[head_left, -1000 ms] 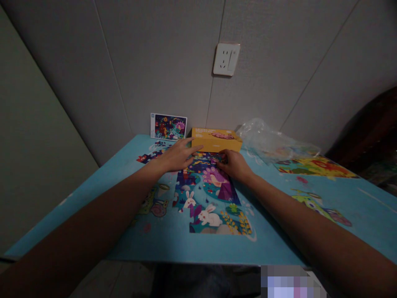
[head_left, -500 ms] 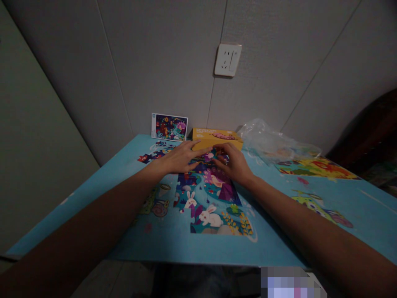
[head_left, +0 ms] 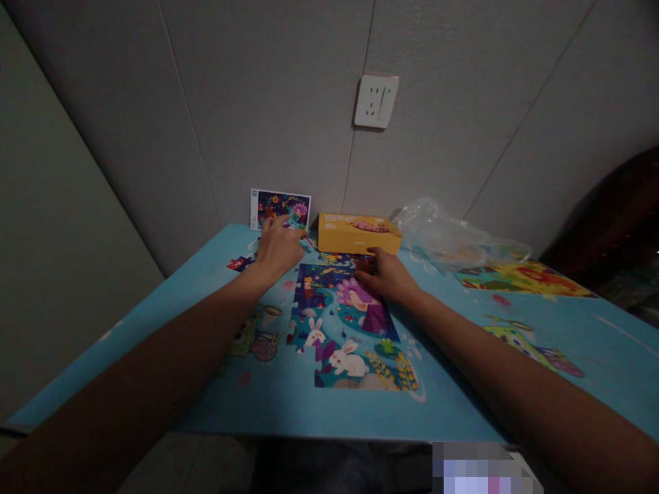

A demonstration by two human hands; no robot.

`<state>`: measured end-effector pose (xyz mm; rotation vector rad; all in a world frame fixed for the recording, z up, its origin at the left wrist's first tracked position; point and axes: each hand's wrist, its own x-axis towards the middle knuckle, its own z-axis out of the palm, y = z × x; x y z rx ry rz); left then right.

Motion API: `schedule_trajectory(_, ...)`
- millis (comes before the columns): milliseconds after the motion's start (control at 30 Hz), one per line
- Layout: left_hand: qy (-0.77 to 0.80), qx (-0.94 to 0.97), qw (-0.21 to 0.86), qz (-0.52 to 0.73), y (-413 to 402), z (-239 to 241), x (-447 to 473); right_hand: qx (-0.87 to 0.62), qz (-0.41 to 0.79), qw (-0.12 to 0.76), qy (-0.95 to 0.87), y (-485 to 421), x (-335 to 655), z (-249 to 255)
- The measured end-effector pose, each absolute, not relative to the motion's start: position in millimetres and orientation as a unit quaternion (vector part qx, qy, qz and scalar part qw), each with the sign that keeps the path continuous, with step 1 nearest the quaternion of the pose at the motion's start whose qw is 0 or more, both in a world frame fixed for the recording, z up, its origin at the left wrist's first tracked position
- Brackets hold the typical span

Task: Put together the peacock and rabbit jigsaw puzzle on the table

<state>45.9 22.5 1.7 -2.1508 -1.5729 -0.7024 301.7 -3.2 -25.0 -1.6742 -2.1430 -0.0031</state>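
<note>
A partly joined jigsaw puzzle [head_left: 355, 309] with white rabbits, a stream and a purple peacock lies flat at mid-table. My right hand [head_left: 388, 276] rests at its upper right corner, thumb and fingers apart, touching the puzzle there. Pieces with yellow shapes [head_left: 332, 259] show along the top, below the box. My left hand [head_left: 281, 248] reaches forward over the back left, fingers spread above loose pieces that it mostly hides. Just left of its wrist, a red and dark blue puzzle piece [head_left: 239, 263] shows. Behind the fingers leans a picture card [head_left: 261, 202] of the puzzle scene.
A yellow box [head_left: 355, 240] stands by the wall. To its right, a clear plastic bag [head_left: 437, 230] lies beside a yellow and orange picture sheet [head_left: 535, 280]. A blue cartoon-print cover [head_left: 180, 315] spreads across the table. A socket plate [head_left: 376, 101] is on the wall.
My left hand has left the puzzle's top and moved left and back to the loose pieces by the card. My right hand stays near the upper right corner, its fingers shifted slightly.
</note>
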Motion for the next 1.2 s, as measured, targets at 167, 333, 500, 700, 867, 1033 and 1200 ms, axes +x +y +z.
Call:
schedule_trajectory(167, -0.661, -0.711, 0.165, -0.174, 22, 2, 42, -0.607, 0.008, 0.202, -0.769, -3, 301, -22)
schedule_trajectory(333, -0.693, -0.692, 0.156, -0.128, 20, 2, 42, -0.6, 0.007, 0.203, -0.774, -1, 303, -23)
schedule_trajectory(500, -0.702, -0.685, 0.158, -0.113, 19, 0, 42, -0.594, 0.008, 0.214, -0.776, 0, 305, -25)
schedule_trajectory(700, -0.591, -0.78, 0.134, -0.158, 26, -1, 42, -0.544, 0.008, 0.276, -0.792, 0, 303, -25)
schedule_trajectory(867, -0.389, -0.9, 0.128, -0.149, 22, -5, 51, -0.435, 0.038, 0.346, -0.83, -6, 297, -21)
schedule_trajectory(1033, -0.301, -0.945, 0.081, -0.101, 13, -7, 58, -0.404, 0.067, 0.425, -0.807, -7, 295, -22)
schedule_trajectory(1200, -0.262, -0.952, 0.091, -0.131, 12, -4, 58, -0.416, 0.127, 0.451, -0.78, -6, 295, -23)
